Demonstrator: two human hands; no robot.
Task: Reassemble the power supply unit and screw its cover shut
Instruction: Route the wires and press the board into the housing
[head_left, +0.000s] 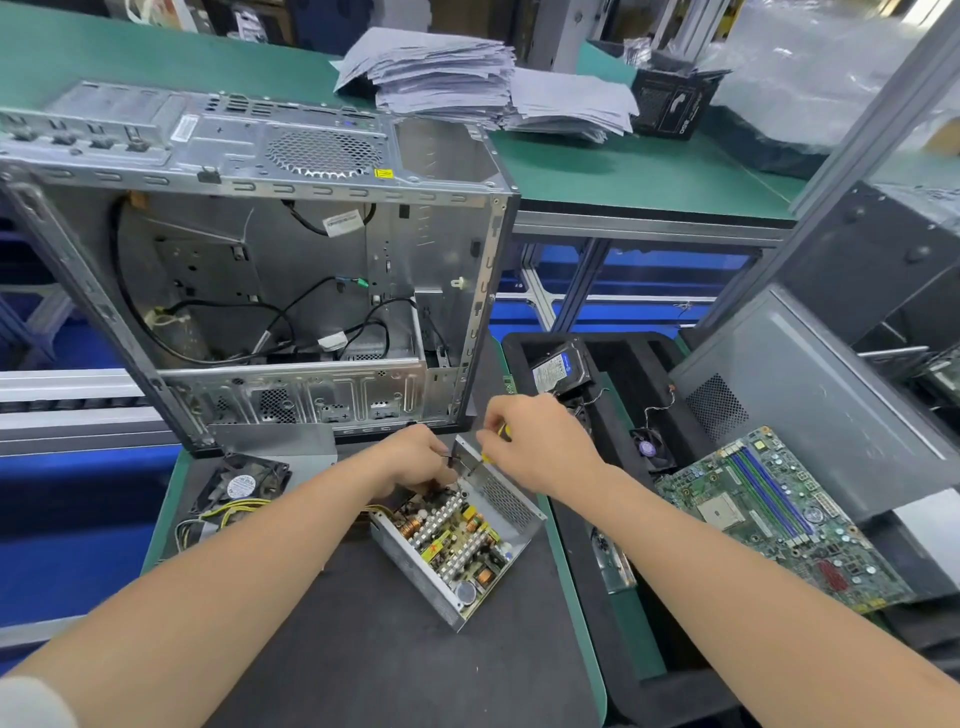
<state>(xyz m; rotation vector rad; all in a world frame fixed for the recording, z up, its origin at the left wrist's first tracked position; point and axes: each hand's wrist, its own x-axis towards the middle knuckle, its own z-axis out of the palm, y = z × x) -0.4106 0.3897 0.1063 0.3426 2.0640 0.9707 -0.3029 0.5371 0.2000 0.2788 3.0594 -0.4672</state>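
Fingers of the right hand pinch together on a yellow-handled screwdriver, which points down at the far wall of the power supply. Fingers of the left hand curl down into the far end of that box, beside a thin black wire; whether they pinch it cannot be told. The power supply sits open on a dark mat, its circuit board bare, so the cover is not yet on. Left of the power supply lie a fan with yellow wires and a flat grey metal sheet, perhaps the cover. The task looks early: fan, cover and cover screws all seem left to do.
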